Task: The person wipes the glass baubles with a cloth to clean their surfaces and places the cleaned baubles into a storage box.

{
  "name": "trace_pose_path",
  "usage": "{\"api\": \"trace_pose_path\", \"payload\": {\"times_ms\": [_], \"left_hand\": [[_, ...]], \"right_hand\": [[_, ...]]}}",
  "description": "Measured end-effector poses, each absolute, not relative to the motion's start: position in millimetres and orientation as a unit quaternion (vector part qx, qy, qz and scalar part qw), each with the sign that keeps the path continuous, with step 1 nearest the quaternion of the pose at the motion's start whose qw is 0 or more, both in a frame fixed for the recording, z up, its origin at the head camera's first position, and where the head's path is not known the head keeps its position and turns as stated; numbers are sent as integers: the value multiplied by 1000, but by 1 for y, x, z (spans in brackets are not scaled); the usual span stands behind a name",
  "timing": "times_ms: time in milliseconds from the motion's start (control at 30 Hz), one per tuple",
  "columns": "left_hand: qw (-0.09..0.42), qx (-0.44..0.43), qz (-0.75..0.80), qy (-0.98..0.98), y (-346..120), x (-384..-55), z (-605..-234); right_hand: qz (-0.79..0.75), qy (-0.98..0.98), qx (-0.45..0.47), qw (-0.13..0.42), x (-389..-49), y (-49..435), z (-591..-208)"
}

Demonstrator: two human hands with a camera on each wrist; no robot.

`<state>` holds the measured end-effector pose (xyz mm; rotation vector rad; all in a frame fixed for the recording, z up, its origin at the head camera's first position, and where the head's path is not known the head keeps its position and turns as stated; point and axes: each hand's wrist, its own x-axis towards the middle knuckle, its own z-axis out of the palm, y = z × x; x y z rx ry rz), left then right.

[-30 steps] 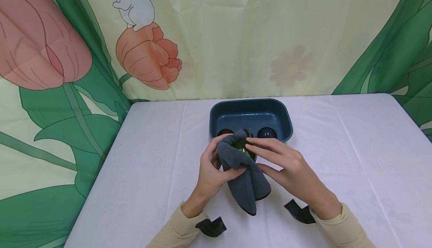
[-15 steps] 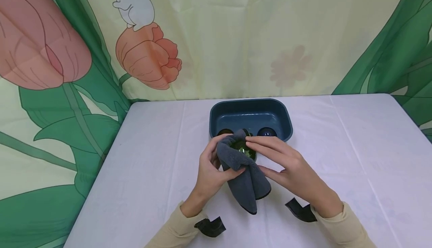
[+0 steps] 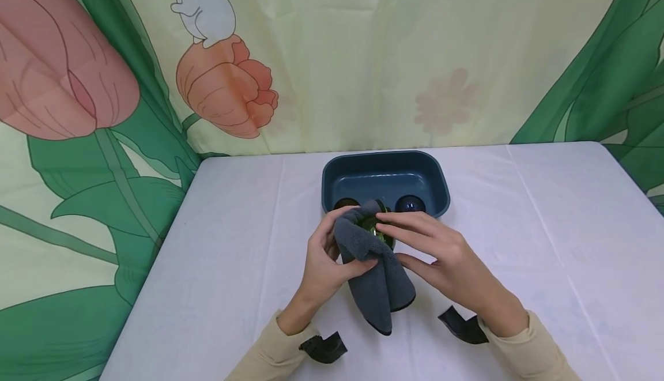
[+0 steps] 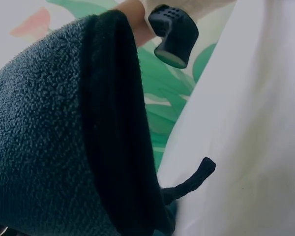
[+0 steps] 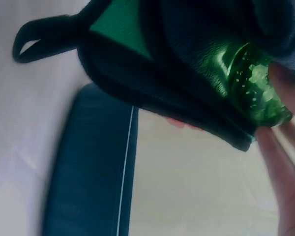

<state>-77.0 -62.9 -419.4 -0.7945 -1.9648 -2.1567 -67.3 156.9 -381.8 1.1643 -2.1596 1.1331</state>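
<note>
A grey-blue towelling cloth [image 3: 381,289] with dark edging is bunched round a shiny green glass ball [image 5: 258,81]. My left hand [image 3: 327,260] holds the cloth, its thumb pressing the near side. Part of the ball shows at the cloth's opening. There, the fingertips and thumb of my right hand [image 3: 443,248] pinch it from the right. Light flecks and a small pattern show in the ball in the right wrist view. The cloth's lower corners hang loose toward me. In the left wrist view, the cloth [image 4: 39,128] fills the left side, hiding the ball.
Beyond the hands stands a dark blue rectangular tray [image 3: 386,162]. A dark blue ball [image 3: 410,203] and a brownish ball [image 3: 346,203] lie at its near side. A white cloth covers the table [image 3: 228,242], with a printed curtain [image 3: 337,64] behind. Black straps hang at both sleeves.
My right fingers shift slightly over the green ball, and less of it shows than half a second ago. The cloth's hanging corner moves a little lower. My left hand keeps its hold.
</note>
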Motion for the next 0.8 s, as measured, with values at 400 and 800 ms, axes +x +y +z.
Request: {"api": "trace_pose_path", "payload": {"times_ms": [400,800], "left_hand": [[59,-248,-702,-665,-63,-76,-419],[58,-265,-714,-645,-63,-79,-421]], "right_hand": [[436,-808,368,146,-65,159,-381],[417,-763,442,219,-69,155,-381]]}}
